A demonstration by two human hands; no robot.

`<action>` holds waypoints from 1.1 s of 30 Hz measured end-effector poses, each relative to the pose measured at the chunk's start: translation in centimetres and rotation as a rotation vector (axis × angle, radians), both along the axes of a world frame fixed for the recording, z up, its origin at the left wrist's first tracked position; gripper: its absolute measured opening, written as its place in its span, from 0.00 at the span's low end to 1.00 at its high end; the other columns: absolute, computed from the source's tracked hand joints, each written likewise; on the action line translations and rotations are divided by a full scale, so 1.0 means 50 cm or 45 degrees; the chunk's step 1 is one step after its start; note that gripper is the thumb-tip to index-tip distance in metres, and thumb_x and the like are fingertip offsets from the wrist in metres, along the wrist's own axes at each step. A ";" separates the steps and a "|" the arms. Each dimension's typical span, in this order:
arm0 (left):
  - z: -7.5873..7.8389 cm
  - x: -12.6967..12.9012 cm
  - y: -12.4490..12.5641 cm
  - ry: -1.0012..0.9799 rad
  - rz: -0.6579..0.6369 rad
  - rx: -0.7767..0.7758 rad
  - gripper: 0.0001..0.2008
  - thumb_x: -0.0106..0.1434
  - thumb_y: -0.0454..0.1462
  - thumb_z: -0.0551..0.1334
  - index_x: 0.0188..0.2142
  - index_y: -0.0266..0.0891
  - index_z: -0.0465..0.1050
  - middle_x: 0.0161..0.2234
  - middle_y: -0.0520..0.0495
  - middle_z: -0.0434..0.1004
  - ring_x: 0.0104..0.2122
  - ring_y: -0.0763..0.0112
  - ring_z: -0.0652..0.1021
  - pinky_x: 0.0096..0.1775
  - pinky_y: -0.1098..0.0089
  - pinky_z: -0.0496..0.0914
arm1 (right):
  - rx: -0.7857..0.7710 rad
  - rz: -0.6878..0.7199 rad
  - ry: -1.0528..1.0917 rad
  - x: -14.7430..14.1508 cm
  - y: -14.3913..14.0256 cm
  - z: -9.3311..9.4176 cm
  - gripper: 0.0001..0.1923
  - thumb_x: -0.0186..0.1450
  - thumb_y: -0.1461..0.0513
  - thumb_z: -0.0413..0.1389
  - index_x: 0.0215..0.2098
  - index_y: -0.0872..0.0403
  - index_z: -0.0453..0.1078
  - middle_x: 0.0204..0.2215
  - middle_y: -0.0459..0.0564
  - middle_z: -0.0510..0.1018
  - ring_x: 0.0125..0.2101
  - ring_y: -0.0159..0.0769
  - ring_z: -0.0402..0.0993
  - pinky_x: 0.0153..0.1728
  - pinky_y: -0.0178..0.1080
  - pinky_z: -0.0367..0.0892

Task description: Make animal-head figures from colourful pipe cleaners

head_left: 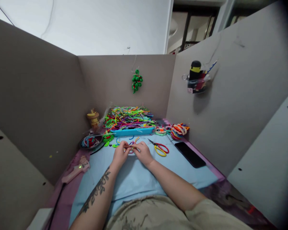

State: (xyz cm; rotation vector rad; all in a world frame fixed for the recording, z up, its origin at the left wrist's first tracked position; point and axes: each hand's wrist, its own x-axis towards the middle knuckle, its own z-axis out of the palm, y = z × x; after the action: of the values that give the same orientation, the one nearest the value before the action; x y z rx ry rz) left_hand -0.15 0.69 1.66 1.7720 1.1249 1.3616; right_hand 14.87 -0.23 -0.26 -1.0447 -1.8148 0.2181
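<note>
My left hand [121, 154] and my right hand [143, 153] meet above the blue cloth, fingers closed in a pinch. Between their fingertips is a small piece of coloured cord [133, 142], with purple and orange strands showing beyond the fingers. Its exact shape is partly hidden. Short loose cord bits lie on the cloth just past the hands. To the right of my right hand rest scissors [160, 149] with one red and one yellow handle, blades apart and pointing up-left.
A blue tray [134, 131] heaped with coloured cords stands at the back. Left are a dark bowl [81, 145] and a pink glue gun [76, 171] with a green light. Right are a black phone [190, 155] and knotted cord pieces [179, 131]. Partition walls enclose the table.
</note>
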 end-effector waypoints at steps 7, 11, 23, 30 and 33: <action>-0.015 -0.004 0.013 -0.002 -0.061 -0.032 0.09 0.50 0.36 0.62 0.29 0.41 0.62 0.25 0.52 0.72 0.28 0.69 0.74 0.30 0.73 0.64 | -0.013 0.026 0.014 0.002 0.000 0.001 0.13 0.59 0.65 0.54 0.41 0.48 0.72 0.32 0.48 0.77 0.35 0.38 0.65 0.38 0.40 0.63; -0.022 -0.006 0.019 0.003 -0.091 -0.047 0.08 0.51 0.36 0.62 0.29 0.40 0.62 0.25 0.51 0.72 0.27 0.69 0.74 0.29 0.72 0.64 | -0.029 0.039 0.013 0.000 0.002 -0.001 0.13 0.58 0.64 0.55 0.41 0.49 0.72 0.31 0.49 0.77 0.35 0.38 0.65 0.37 0.39 0.63; -0.021 -0.011 0.019 0.158 -0.098 0.051 0.07 0.53 0.35 0.59 0.28 0.39 0.59 0.24 0.55 0.68 0.26 0.73 0.72 0.29 0.73 0.64 | -0.031 0.121 0.096 0.005 0.013 -0.002 0.08 0.60 0.64 0.54 0.35 0.51 0.74 0.30 0.48 0.73 0.36 0.36 0.66 0.40 0.39 0.60; -0.018 -0.004 0.012 0.046 -0.199 -0.124 0.08 0.54 0.39 0.58 0.28 0.39 0.58 0.22 0.56 0.64 0.21 0.76 0.69 0.22 0.76 0.64 | -0.075 0.073 0.197 0.005 0.019 -0.007 0.04 0.56 0.64 0.58 0.30 0.51 0.75 0.27 0.47 0.70 0.34 0.35 0.66 0.39 0.39 0.61; -0.016 -0.003 0.012 0.068 -0.195 -0.086 0.07 0.54 0.37 0.58 0.28 0.39 0.58 0.22 0.56 0.64 0.21 0.77 0.69 0.22 0.77 0.63 | -0.077 0.059 0.200 0.004 0.017 -0.005 0.03 0.55 0.63 0.58 0.28 0.52 0.75 0.27 0.47 0.70 0.33 0.34 0.67 0.38 0.38 0.61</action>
State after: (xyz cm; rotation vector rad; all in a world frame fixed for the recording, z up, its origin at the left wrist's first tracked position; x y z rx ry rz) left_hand -0.31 1.27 0.87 1.8156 1.0285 1.1791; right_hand 15.08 0.64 -0.50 -0.9998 -1.7000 0.3749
